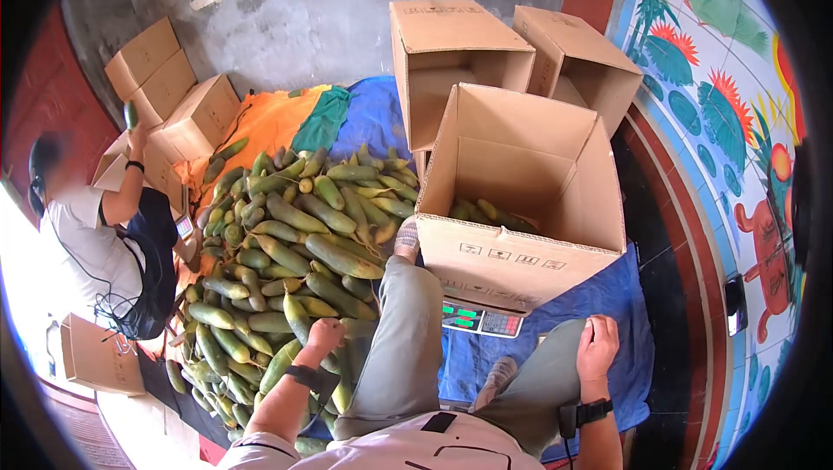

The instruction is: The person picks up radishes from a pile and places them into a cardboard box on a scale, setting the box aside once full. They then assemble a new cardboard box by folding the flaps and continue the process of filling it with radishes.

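Note:
My left hand (pixel 324 338) is closed in a loose fist over the near edge of a big heap of green radishes (pixel 286 231), beside my left knee. Nothing shows sticking out of its fingers, though one radish (pixel 297 317) lies right by it. My right hand (pixel 598 345) rests on my right knee, fingers curled in, with nothing visible in it. In front of my legs a tall open cardboard box (pixel 521 253) stands on a digital scale (pixel 480 320) with lit green displays. Several radishes (pixel 495 215) lie at the bottom of the box.
Two other open boxes, one (pixel 460 45) behind mine and one (pixel 577 58) to its right, stand near the wall. At left, a co-worker (pixel 104 236) sits holding up a radish (pixel 131 115), with more boxes (pixel 156 79) behind. A blue tarp (pixel 599 314) covers the floor beneath.

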{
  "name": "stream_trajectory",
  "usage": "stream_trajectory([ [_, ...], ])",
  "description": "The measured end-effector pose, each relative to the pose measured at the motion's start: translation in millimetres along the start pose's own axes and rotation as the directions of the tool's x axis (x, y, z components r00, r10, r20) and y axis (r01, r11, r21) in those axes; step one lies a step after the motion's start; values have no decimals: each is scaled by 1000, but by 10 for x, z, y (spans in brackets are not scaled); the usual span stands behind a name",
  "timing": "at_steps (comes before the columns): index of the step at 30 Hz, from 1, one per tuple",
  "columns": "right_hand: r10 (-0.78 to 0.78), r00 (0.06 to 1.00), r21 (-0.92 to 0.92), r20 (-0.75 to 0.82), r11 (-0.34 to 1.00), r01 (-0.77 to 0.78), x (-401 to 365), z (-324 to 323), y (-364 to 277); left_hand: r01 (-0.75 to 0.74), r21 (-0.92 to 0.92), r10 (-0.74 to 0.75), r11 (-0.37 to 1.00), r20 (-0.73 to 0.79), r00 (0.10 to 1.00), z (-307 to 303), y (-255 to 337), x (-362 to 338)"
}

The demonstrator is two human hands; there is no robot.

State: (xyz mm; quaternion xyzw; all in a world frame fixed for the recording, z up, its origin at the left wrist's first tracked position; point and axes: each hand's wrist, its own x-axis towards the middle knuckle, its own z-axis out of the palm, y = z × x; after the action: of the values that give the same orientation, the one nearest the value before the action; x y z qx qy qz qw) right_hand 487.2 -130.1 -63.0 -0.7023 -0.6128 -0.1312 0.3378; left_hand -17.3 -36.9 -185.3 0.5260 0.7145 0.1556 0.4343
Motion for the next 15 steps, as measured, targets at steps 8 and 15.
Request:
stream_trajectory([
  [8,16,1000,9,-4,1000,-16,-12,-9,3,-144,-413,91,899,-145,985,-375,338,-87],
  [15,9,1000,15,-11,1000,-9,-13,3,25,-384,-731,218,564,-316,923,-879,762,-353],
])
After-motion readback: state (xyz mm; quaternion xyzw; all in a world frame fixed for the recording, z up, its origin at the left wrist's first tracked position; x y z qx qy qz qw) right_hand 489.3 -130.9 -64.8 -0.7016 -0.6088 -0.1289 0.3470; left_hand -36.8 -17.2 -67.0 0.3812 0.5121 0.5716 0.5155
